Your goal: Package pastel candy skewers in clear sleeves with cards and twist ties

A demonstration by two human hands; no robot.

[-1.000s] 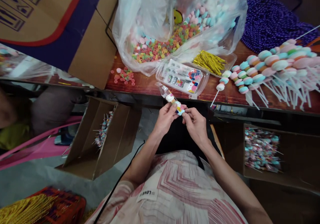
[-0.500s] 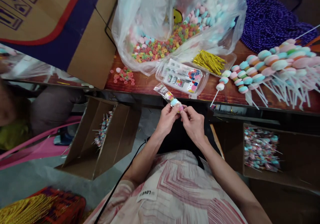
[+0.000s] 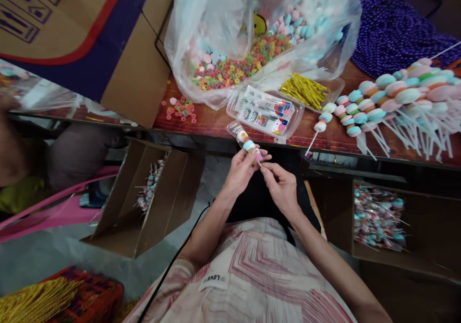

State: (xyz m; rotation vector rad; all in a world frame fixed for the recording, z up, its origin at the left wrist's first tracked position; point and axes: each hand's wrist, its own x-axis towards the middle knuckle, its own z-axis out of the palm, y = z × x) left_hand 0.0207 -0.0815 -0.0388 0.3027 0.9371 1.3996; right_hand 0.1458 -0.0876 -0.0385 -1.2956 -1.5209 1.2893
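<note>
A candy skewer (image 3: 248, 145) with pastel and coloured pieces stands tilted inside a small clear printed bag (image 3: 234, 128), just off the table's front edge. My left hand (image 3: 240, 170) is closed around the lower part of the bagged skewer. Thumb and fingers of my right hand (image 3: 282, 185) pinch the white stick at its bottom end. Beyond them, a clear plastic tray (image 3: 297, 130) holds printed bags (image 3: 260, 114). Gold twist ties (image 3: 304, 90) lie in another tray behind it. One unwrapped candy skewer (image 3: 320, 125) rests to the right, its stick over the table edge.
A big plastic bag (image 3: 180, 49) of loose candies stands at the back. Many unwrapped skewers (image 3: 396, 95) are piled at right, near purple cord (image 3: 389, 30). Cardboard boxes (image 3: 176, 198) with finished skewers stand low on both sides. Someone's leg (image 3: 77, 160) shows at left.
My right hand has shifted down onto the stick's end, and my left fingers have spread a little behind the bag. More of the bagged skewer shows. The view has shifted slightly.
</note>
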